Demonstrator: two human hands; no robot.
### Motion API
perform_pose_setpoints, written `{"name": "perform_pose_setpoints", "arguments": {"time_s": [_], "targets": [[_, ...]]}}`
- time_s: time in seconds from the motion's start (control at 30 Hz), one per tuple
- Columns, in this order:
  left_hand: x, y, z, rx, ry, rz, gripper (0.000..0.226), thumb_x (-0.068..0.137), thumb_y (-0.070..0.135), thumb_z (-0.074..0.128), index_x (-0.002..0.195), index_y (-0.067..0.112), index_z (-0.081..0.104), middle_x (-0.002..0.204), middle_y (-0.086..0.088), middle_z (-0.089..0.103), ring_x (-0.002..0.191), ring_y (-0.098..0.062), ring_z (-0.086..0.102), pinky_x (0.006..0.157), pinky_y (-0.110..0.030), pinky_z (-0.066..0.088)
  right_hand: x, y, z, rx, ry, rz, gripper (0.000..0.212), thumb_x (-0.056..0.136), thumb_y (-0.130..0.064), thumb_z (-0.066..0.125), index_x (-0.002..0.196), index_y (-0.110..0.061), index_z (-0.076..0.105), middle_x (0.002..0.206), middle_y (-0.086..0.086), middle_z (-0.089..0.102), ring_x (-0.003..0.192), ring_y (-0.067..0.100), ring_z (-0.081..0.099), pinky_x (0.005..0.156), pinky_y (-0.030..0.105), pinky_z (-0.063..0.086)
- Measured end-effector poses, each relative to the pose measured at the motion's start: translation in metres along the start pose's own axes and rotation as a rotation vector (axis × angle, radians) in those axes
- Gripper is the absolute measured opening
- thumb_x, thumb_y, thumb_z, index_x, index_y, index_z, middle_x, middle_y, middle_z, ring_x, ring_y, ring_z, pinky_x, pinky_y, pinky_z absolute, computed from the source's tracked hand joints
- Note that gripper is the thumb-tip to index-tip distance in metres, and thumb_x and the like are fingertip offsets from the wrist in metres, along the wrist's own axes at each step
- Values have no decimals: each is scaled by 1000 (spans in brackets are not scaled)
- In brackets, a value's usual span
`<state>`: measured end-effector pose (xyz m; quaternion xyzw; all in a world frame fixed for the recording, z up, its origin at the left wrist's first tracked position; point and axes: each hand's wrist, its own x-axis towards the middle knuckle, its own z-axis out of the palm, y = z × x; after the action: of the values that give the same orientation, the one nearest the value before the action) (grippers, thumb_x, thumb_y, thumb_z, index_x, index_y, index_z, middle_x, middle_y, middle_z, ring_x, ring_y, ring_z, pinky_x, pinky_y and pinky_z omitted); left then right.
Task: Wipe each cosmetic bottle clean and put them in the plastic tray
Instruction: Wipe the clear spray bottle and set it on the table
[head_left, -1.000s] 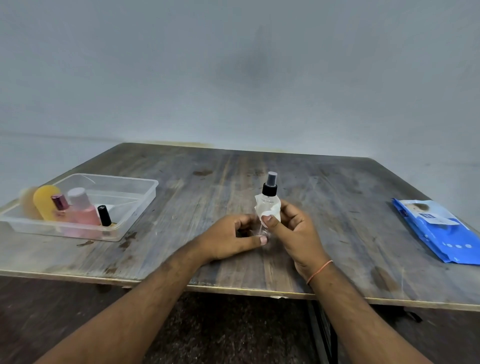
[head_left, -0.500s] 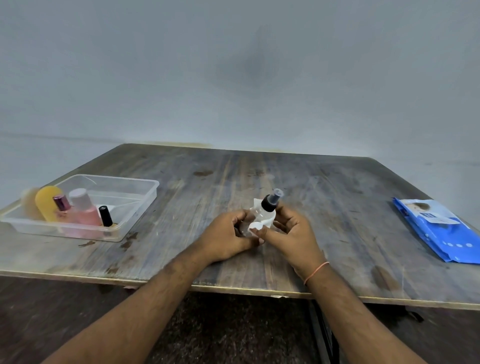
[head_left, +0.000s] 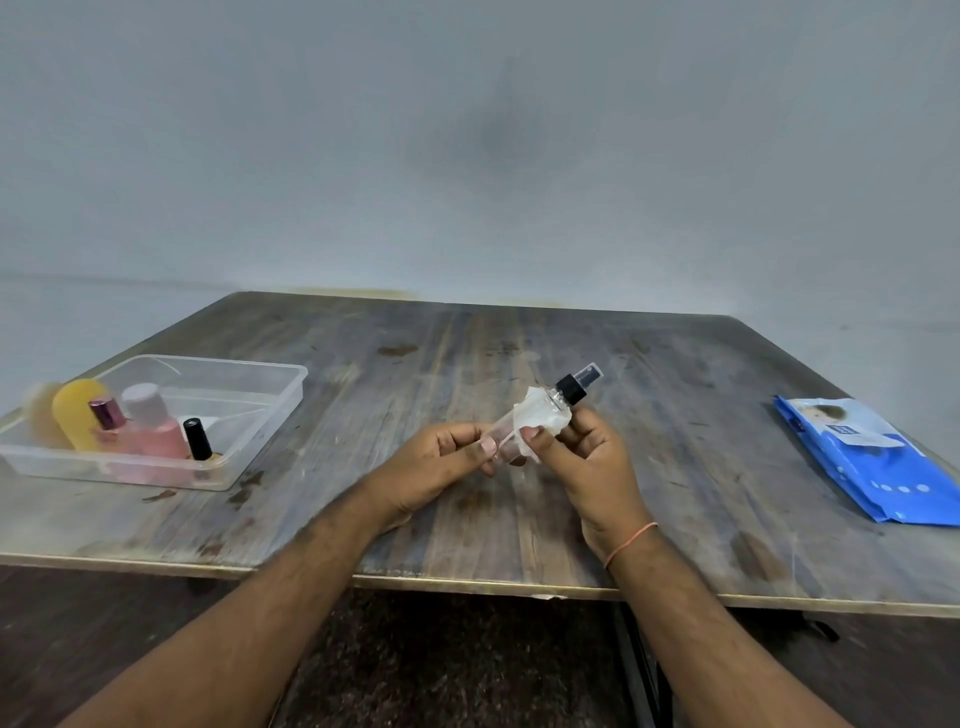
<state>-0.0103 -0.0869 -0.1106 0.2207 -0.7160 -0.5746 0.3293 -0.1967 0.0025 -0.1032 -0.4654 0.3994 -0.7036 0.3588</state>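
- Above the middle of the table (head_left: 519, 540), near its front edge, you hold the clear spray bottle (head_left: 553, 402) off the surface, tilted so its black pump cap (head_left: 574, 387) points up and to the right.
- Your left hand (head_left: 441, 462) pinches the bottle's lower end between thumb and curled fingers (head_left: 485, 447).
- Your right hand (head_left: 592, 462) grips the white wipe (head_left: 537, 421) wrapped round the bottle's upper body, just under the cap; its fingers are curled about wipe and bottle together.
- Both forearms reach in from the near edge, wrists raised, and your right wrist wears an orange thread band (head_left: 631, 543).
- Expect the bottle to be light and stiff, likely slick where the wipe has dampened it. It looks like clear thin plastic or glass, so treat it as breakable.
- Keep hold of the body, not the pump cap, which could press or pull loose.
- Wiping looks under way on this bottle; the cap and lower end seem left to do.
- Far to your left the plastic tray (head_left: 291, 402) already holds a yellow bottle (head_left: 78, 415), a pink bottle (head_left: 156, 436) and two small bottles, one with a rose cap (head_left: 106, 413) and one with a black cap (head_left: 197, 439).
- Well to your right lies the blue wipes pack (head_left: 878, 467).
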Motion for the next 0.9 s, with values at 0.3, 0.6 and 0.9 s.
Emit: {"name": "perform_pose_setpoints", "arguments": {"time_s": [0.3, 0.6, 0.9], "targets": [[0, -7, 3, 130, 199, 69, 56, 64, 8, 103, 111, 10, 72, 101, -1, 81, 89, -8, 75, 77, -20, 59, 1, 5, -1, -93, -117, 38, 41, 90, 4, 78, 128, -8, 70, 114, 7, 82, 107, 23, 79, 88, 28, 61], [1, -4, 1, -91, 326, 76, 52, 68, 17, 94, 116, 12, 74, 110, -8, 82, 103, -18, 76, 90, -25, 63, 3, 16, -4, -271, -42, -69, 29, 92, -6, 81, 118, -19, 81, 108, -1, 84, 101, 14, 77, 87, 27, 57], [-2, 8, 1, -186, 396, -8, 45, 89, 26, 79, 130, 14, 68, 119, 1, 83, 101, -1, 76, 78, -15, 54, -1, 11, -2, -615, -193, -116, 68, 83, -16, 80, 145, -35, 62, 140, -26, 61, 126, -4, 58, 103, 30, 58]]}}
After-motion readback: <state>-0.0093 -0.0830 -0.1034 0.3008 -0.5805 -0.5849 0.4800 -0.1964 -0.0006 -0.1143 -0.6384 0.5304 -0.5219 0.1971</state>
